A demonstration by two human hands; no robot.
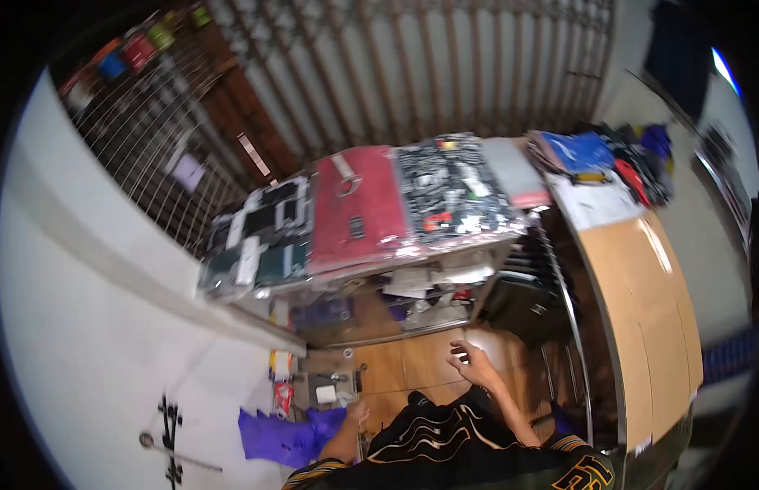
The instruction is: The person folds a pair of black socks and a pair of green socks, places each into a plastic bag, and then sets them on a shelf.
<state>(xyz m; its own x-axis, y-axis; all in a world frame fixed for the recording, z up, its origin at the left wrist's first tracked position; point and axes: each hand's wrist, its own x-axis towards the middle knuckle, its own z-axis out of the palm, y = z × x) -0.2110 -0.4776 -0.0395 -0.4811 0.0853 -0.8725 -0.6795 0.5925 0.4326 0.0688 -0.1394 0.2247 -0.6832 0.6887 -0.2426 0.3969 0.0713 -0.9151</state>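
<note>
My right hand [473, 364] is raised in front of my body, above the tiled floor. Its fingers are bent and apart, and I see nothing held in them. Lower down, my left hand [357, 412] is near my side, beside a purple cloth [277, 437]. The fingers on that hand are too small and blurred to make out. Ahead, on top of a glass display counter [347, 314], lie bagged garments: a red one [357, 208], a black-and-white patterned one [453, 192] and a dark green one [294, 263]. Both hands are apart from them.
On the right is a tan board-like top [645, 327], with folded clothes [582, 153] stacked at its far end. A metal rail [569, 314] runs alongside it. A folding metal gate [420, 73] closes the back. At left are a wire grid [142, 155] and a white wall [93, 343].
</note>
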